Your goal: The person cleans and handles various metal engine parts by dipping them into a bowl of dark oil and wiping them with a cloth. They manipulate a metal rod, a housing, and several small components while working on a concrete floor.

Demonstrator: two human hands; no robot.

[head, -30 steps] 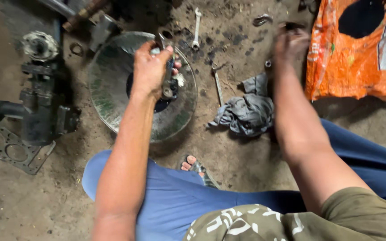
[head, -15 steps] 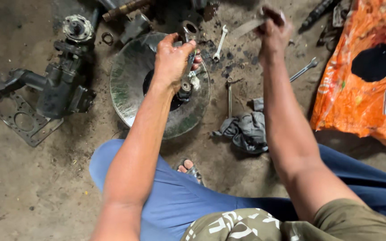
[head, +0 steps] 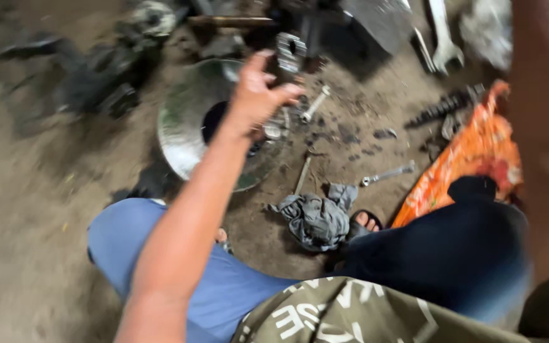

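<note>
The view is blurred. My left hand (head: 255,95) is stretched out over a round metal disc (head: 182,130) on the dirt floor. It grips a dark metal rod with a ring at each end (head: 289,52); the upper ring shows above my fingers. My right forearm is raised along the right edge of the picture, and its hand is out of the frame at the top. I sit with my knees apart in blue trousers.
A grey rag (head: 316,219) lies between my feet. Wrenches (head: 386,173) and a thin bar (head: 302,175) lie on the oily floor beyond it. An orange sack (head: 478,155) is at right, a dark machine housing (head: 103,79) at upper left, and more metal parts along the top.
My right arm has swung up and its hand has left the view. The camera has tilted and moved, blurring the scene. My left hand still holds the rod over the disc.
</note>
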